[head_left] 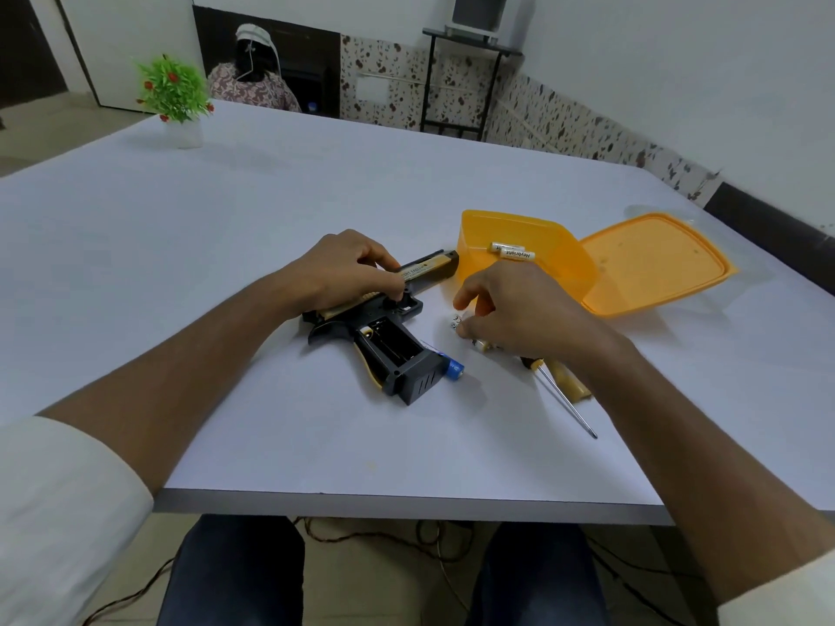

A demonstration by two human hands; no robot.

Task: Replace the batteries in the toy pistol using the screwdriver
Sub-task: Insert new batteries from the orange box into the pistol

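White walls w/ floral tiled base (456, 90); black metal stand (470, 79); potted plant (174, 94) on pale table (271, 183).

Place: a plain room indoors, home or small office; which one cannot be told.
Table: a large pale table (271, 219) fills the view.
Decor: a small artificial plant (174, 90) in a white pot stands at the far left corner.
Walls: white above, a floral-patterned band (456, 83) below.
Furniture: a black metal stand (470, 61) against the wall.
Other person: someone seated (253, 79) beyond the table.
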